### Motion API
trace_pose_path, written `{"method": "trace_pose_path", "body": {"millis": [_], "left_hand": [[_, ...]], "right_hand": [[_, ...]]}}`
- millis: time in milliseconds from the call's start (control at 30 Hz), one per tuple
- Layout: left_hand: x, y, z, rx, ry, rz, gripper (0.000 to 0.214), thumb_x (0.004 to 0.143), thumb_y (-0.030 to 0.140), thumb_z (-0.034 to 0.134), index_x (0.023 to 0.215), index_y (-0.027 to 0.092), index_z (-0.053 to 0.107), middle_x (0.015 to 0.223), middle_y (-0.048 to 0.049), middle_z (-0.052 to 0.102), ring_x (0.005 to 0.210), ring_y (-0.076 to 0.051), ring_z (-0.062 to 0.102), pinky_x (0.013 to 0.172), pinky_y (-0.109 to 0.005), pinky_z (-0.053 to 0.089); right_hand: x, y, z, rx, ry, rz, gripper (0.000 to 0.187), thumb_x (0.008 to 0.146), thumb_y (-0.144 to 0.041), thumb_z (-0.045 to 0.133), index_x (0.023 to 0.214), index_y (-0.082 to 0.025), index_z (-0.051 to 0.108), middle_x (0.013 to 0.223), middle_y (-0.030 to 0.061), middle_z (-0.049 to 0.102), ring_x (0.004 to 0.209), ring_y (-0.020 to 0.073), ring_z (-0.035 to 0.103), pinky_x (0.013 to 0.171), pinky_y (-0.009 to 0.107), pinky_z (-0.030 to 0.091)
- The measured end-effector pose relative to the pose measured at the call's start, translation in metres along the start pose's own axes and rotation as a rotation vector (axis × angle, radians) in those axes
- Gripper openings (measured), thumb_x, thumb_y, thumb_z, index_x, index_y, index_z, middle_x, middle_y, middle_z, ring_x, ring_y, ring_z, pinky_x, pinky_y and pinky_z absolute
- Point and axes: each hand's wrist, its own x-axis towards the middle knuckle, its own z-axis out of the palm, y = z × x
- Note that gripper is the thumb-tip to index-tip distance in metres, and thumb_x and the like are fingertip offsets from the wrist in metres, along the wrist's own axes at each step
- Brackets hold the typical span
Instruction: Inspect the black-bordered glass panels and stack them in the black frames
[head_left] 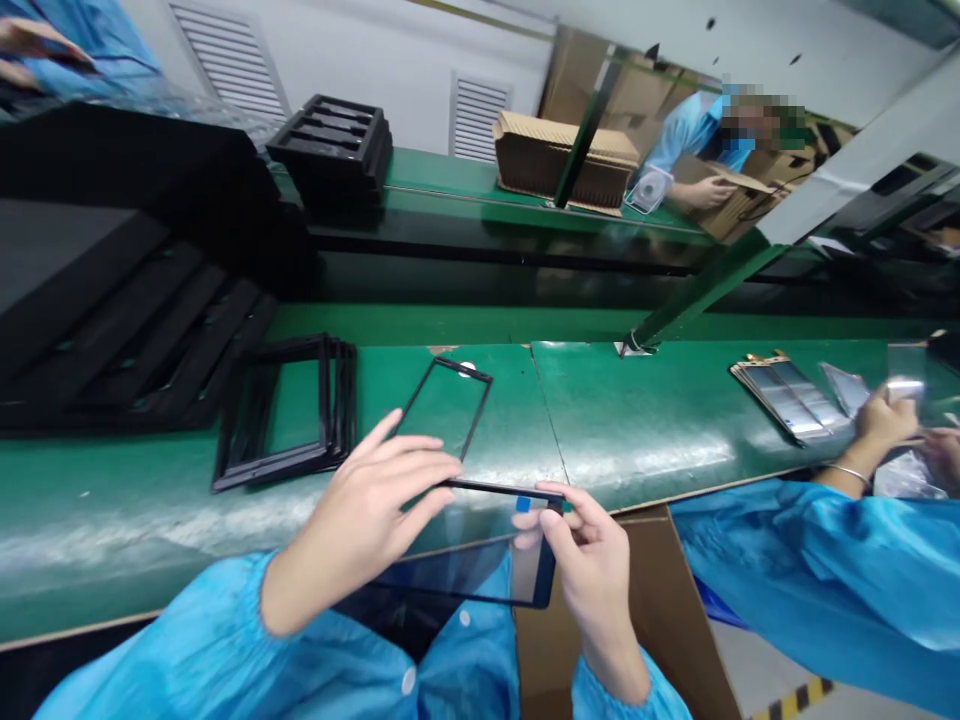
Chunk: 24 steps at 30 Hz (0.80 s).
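Note:
A dark-rimmed glass panel (480, 570), clear in the middle with a small blue tab near its upper right, is held tilted over the table's front edge. My right hand (596, 560) pinches its right end, thumb on the near face and fingertips showing through the glass behind. At the panel's upper left edge, my left hand (367, 505) has thumb and forefinger closed on the rim, while its other fingers stretch outward. Just beyond the left hand lies a thin black rectangular frame (480, 412), partly covered by the fingers. Several thicker black frames (324, 400) lean stacked to the left.
Large black trays (135, 330) are piled at the left, with smaller trays (337, 130) on the back shelf. A green post (697, 285) rises from the green table (645, 420). Several panels (791, 395) lie right, near a co-worker's hand (885, 420). A cardboard box (652, 590) stands below.

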Motion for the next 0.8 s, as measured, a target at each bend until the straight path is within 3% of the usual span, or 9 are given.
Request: {"method": "trace_pose_path", "body": {"millis": [100,267,367,467,533,633,800], "left_hand": [[0.007,0.001,-0.003,-0.054,-0.037,0.018,0.020,0.103,0.026,0.065,0.108,0.026,0.084,0.102,-0.0014,0.087,0.096,-0.022,0.081,0.123,-0.050,0.043],[0.004,0.009,0.001,-0.077,-0.093,-0.072,0.026,0.104,0.031,0.062,0.116,0.029,0.085,0.111,-0.0008,0.087,0.102,-0.025,0.081,0.114,-0.042,0.053],[0.002,0.018,0.010,-0.177,-0.232,-0.111,0.038,0.106,0.034,0.055,0.137,0.030,0.077,0.126,-0.0036,0.083,0.112,-0.029,0.079,0.098,-0.038,0.061],[0.000,0.024,0.019,-0.400,-0.280,-0.255,0.043,0.108,0.036,0.052,0.146,0.030,0.070,0.115,-0.0065,0.086,0.092,-0.026,0.082,0.084,-0.034,0.064],[-0.002,0.024,0.023,-0.620,-0.246,-0.457,0.043,0.108,0.040,0.052,0.145,0.026,0.071,0.107,-0.0084,0.086,0.082,-0.023,0.082,0.075,-0.031,0.064],[-0.007,0.023,0.027,-0.938,-0.156,-0.699,0.046,0.106,0.046,0.058,0.138,0.017,0.073,0.114,-0.0156,0.084,0.084,-0.025,0.083,0.066,-0.029,0.065],[-0.013,0.026,0.031,-1.101,-0.070,-0.811,0.049,0.099,0.050,0.070,0.133,0.015,0.073,0.115,-0.0186,0.084,0.082,-0.026,0.083,0.064,-0.030,0.065]], "right_hand": [[-0.002,0.001,-0.001,-0.003,0.017,-0.009,0.033,0.095,-0.050,0.078,0.110,-0.021,0.077,0.077,0.0092,0.086,0.064,0.0236,0.083,0.065,0.029,0.067],[0.001,-0.001,-0.002,0.009,-0.002,-0.001,0.029,0.096,-0.048,0.078,0.109,-0.022,0.079,0.077,0.0078,0.086,0.063,0.0231,0.083,0.063,0.029,0.067],[0.004,-0.002,0.005,0.011,-0.164,-0.015,0.028,0.096,-0.045,0.079,0.115,-0.025,0.081,0.081,0.0051,0.086,0.068,0.0225,0.083,0.070,0.031,0.068],[0.009,0.001,0.010,0.080,-0.277,0.029,0.038,0.095,-0.050,0.078,0.125,-0.029,0.082,0.085,0.0038,0.087,0.077,0.0249,0.084,0.080,0.038,0.068],[0.013,0.007,0.009,0.155,-0.209,0.086,0.041,0.094,-0.057,0.076,0.122,-0.028,0.084,0.088,0.0062,0.087,0.079,0.0268,0.084,0.079,0.039,0.068],[0.018,0.016,0.004,0.202,-0.079,0.122,0.044,0.095,-0.062,0.072,0.110,-0.023,0.087,0.082,0.0103,0.086,0.077,0.0287,0.084,0.074,0.039,0.068],[0.020,0.015,0.006,0.214,-0.026,0.112,0.046,0.094,-0.063,0.073,0.094,-0.019,0.086,0.075,0.0111,0.084,0.067,0.0313,0.082,0.067,0.042,0.068]]}}
